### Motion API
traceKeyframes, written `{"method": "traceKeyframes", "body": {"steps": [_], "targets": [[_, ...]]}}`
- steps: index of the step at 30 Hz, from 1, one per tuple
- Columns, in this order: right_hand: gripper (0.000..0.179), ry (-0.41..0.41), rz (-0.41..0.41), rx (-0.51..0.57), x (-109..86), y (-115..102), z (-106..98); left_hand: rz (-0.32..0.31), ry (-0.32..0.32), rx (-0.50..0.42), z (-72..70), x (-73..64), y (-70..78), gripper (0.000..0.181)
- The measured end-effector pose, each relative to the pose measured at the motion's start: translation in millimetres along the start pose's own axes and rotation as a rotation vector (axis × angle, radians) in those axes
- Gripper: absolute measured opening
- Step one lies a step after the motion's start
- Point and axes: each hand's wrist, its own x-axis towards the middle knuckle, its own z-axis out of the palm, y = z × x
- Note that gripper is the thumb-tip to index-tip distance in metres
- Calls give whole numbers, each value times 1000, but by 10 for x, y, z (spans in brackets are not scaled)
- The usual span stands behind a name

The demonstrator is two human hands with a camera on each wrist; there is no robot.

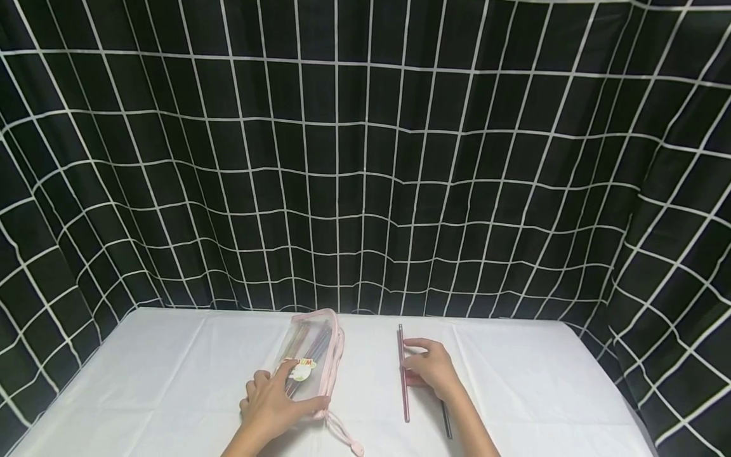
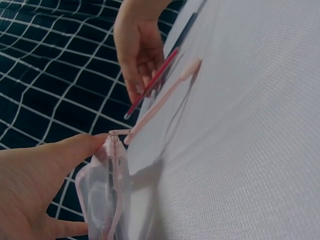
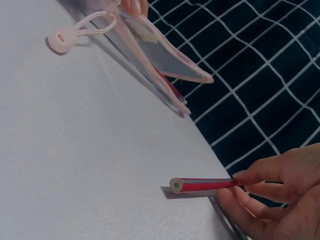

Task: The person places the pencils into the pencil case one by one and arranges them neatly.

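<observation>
My left hand (image 1: 271,404) grips a see-through mesh pencil case (image 1: 323,379) with pink trim, thumb at the zipper end and fingers over its side. Several pencils show through the mesh, beside a small cartoon label (image 1: 301,368). From the zipper hangs a pink pull loop (image 2: 159,106). My right hand (image 1: 432,367) pinches a red pencil (image 1: 405,393) between thumb and fingers, low over the cloth to the right of the case. In the right wrist view its unsharpened end faces the camera. A dark pencil (image 1: 446,420) lies under my right wrist, partly hidden by it.
A white cloth (image 1: 171,381) covers the table. Behind it and at both sides hangs a black curtain (image 1: 354,190) with a white grid. The case's pull loop trails on the cloth between the two hands.
</observation>
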Motion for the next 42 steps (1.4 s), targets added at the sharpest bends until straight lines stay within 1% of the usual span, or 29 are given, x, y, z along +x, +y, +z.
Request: {"method": "traceKeyframes", "body": {"steps": [3,7,10,16,31,42], "targets": [[52,-10,2,22,-1,-26,15,-3,0,-1,-13,-1,2,102],[52,-14,2,23,-8,-53,28,-4,1,2,-25,-5,6,102],[52,-8,1,15,-9,-64,35,-1,0,1,-22,-5,9,103],[52,-12,-1,37,-6,-77,74,4,5,-3,-6,-3,2,101],[50,-54,-27,84,3,-197,278,10,12,-1,9,-1,-5,102],[51,-84,-48,104,3,-287,424,-4,4,2,-5,-1,17,102]]}}
